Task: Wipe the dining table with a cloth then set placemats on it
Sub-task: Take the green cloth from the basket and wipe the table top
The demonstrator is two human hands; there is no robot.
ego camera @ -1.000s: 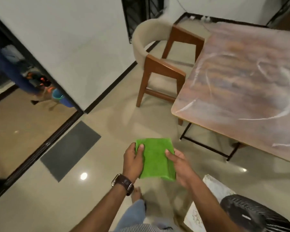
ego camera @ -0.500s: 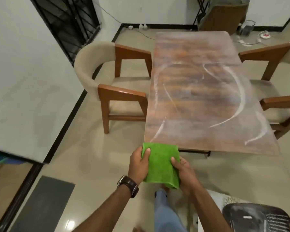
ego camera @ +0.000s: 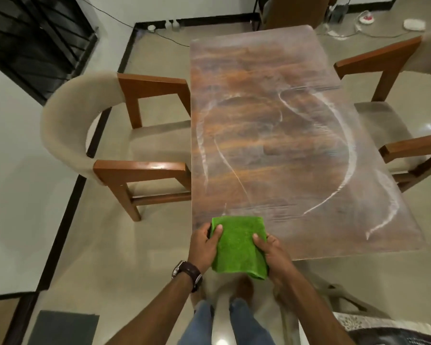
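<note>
Both hands hold a folded green cloth by its sides: the left hand with thumb curled over the left edge, the right hand likewise on the right. The cloth's far edge overlaps the near left corner of the streaked wooden dining table. Armchairs flank both long sides; open floor lies leftward.

- Cloth: green terry, nubby and matt.
- Table: brown wood grain, smooth, streaked with whitish smears.
- Chair: polished wood arms, beige matt fabric back and seat.
- Floor: glossy beige tile.
- Watch: dark leather strap, metal case.
</note>
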